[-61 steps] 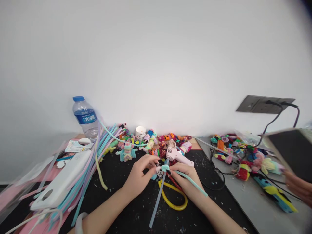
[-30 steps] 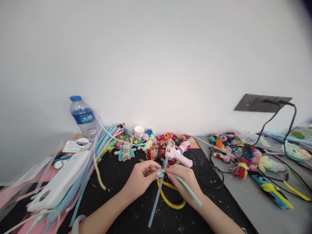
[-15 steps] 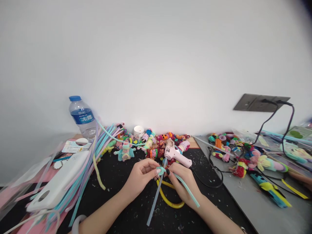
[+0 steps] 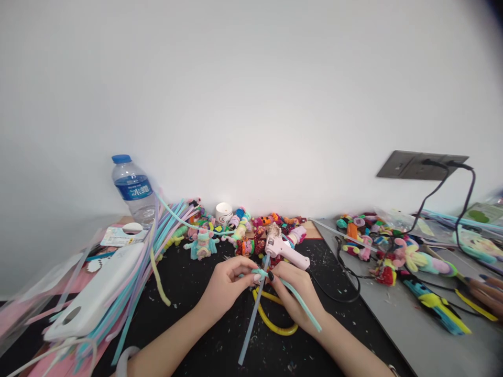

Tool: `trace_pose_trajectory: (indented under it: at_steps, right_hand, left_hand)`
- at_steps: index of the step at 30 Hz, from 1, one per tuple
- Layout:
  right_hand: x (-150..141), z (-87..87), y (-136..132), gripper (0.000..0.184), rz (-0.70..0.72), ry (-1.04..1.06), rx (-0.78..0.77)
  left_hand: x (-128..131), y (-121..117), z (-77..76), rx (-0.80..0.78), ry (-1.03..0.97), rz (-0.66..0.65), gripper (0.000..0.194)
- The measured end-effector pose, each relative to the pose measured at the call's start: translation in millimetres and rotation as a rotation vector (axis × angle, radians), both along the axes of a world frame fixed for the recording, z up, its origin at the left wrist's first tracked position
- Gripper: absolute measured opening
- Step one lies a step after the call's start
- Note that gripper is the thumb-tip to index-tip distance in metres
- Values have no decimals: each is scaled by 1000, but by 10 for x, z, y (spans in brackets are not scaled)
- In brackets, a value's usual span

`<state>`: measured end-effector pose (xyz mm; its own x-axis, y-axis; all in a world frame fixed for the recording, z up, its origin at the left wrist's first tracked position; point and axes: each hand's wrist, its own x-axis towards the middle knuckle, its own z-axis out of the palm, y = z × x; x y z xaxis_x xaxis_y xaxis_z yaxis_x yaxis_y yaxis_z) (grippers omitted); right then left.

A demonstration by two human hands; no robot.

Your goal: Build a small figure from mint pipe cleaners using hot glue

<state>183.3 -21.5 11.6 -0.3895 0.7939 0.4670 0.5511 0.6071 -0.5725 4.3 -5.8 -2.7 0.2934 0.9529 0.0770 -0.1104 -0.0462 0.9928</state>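
Note:
Between the fingertips of both hands is a mint-green pipe cleaner (image 4: 302,302), bent or coiled at its near end, with its loose tail running down across my right hand. My left hand (image 4: 232,283) pinches the coiled end. My right hand (image 4: 295,289) pinches the same piece beside it, thumb and finger closed. Just beyond my fingers lies a pale pink glue gun (image 4: 288,253). A long translucent glue stick (image 4: 249,332) sticks out of it and passes beneath my hands. A yellow bent pipe cleaner or tube (image 4: 275,328) rests on the black mat (image 4: 196,335) below.
Pastel pipe cleaners (image 4: 129,298) and a white case-like object (image 4: 96,293) lie left, near a water bottle (image 4: 132,187). Fuzzy figures (image 4: 201,245) and a paper cup (image 4: 223,213) line the wall. Cables hang from the socket (image 4: 420,165). Another person's hand (image 4: 485,293) is at far right.
My fingers have shifted slightly, turning the coiled end of the mint-green pipe cleaner. At far right, another person's hand has come further into view near a flower-topped figure.

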Motion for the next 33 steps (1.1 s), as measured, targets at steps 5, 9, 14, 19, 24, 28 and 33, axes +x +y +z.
trace_pose_trajectory:
  at_steps: [5, 9, 14, 19, 24, 28, 33]
  right_hand:
    - [-7, 2, -17, 22, 11, 35, 1]
    - [-9, 19, -26, 22, 23, 67, -23]
    - [-8, 1, -27, 29, 29, 162, -110]
    - [14, -31, -37, 35, -4, 148, -142]
    - [97, 17, 46, 13, -287, 116, 58]
    - [180, -27, 167, 43, -533, -108, 118]
    - [256, -142, 258, 50, -518, -211, -38]
  left_hand:
    - [11, -23, 48, 46, 22, -5, 10]
    - [6, -19, 52, 52, 34, -27, 7]
    - [4, -33, 51, 13, 21, -113, 5]
    - [20, -69, 73, -24, 4, -185, 7]
    - [-15, 10, 77, -91, -55, 65, 14]
    - [-53, 87, 37, -155, -169, 212, 21]
    - [-70, 99, -1, -181, -231, 229, 22]
